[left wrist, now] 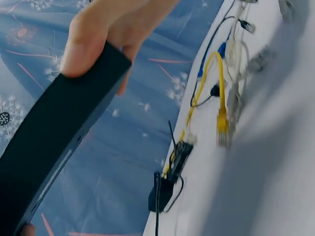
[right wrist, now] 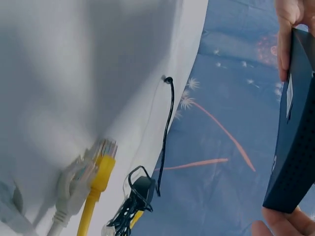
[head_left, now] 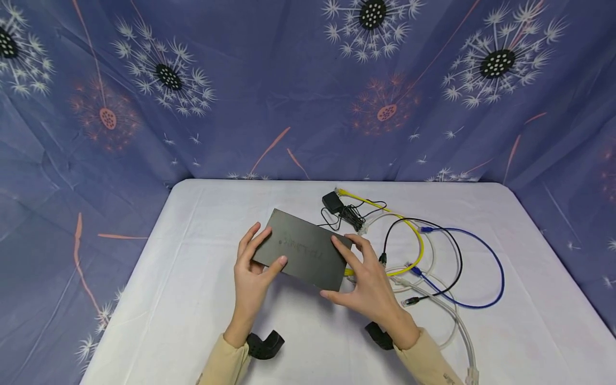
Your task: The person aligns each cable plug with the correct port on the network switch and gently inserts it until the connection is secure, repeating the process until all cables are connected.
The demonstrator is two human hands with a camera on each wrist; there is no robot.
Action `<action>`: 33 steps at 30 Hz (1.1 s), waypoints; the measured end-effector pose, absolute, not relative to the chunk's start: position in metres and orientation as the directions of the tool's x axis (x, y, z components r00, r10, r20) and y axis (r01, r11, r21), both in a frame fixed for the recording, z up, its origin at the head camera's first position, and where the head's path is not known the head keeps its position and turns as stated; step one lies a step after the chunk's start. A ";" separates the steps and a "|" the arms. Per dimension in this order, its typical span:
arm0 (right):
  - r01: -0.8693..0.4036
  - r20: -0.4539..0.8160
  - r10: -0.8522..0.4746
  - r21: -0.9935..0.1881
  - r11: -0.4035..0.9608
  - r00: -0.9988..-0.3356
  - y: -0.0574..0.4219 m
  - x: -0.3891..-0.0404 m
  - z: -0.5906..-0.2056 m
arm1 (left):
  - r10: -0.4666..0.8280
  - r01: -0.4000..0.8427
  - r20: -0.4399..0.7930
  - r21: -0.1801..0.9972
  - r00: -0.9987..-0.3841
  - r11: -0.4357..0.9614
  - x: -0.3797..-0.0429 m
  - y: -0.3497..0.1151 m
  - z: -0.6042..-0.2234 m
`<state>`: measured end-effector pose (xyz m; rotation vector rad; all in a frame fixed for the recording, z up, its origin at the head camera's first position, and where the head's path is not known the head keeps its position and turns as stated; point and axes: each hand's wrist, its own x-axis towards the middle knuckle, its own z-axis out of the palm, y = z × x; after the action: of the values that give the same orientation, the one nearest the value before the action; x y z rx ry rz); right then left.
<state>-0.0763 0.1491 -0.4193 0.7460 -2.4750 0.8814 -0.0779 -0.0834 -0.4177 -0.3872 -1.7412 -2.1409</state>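
Note:
A flat black network switch with a faint logo on its upper face is held tilted above the table. My left hand grips its left end, thumb on the upper face and fingers at the far edge. At the opposite end my right hand holds the corner, with the thumb at the near edge and fingers along the top. In the right wrist view, the side of the switch shows small vent holes and a pale label underneath.
Right of the hands lie a yellow network cable, a blue cable, a black cable and a grey cable. Behind them sits a black power adapter with its cord bundled. A patterned cloth hangs behind the white table.

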 end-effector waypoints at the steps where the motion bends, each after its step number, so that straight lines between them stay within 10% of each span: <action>1: -0.601 0.540 -0.333 -0.454 0.657 -0.773 0.147 -0.076 -0.419 | -0.108 0.429 0.415 0.880 -0.903 -0.207 -0.077 -0.082 -0.418; 33: -0.456 0.653 -0.004 -0.524 0.719 -0.757 0.090 -0.047 -0.421 | -0.147 0.368 0.341 0.896 -0.929 -0.249 -0.083 -0.055 -0.408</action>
<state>-0.0468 0.0897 -0.4207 0.3476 -2.2826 0.9205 -0.0834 -0.0548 -0.4084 -0.2667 -1.6833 -2.2362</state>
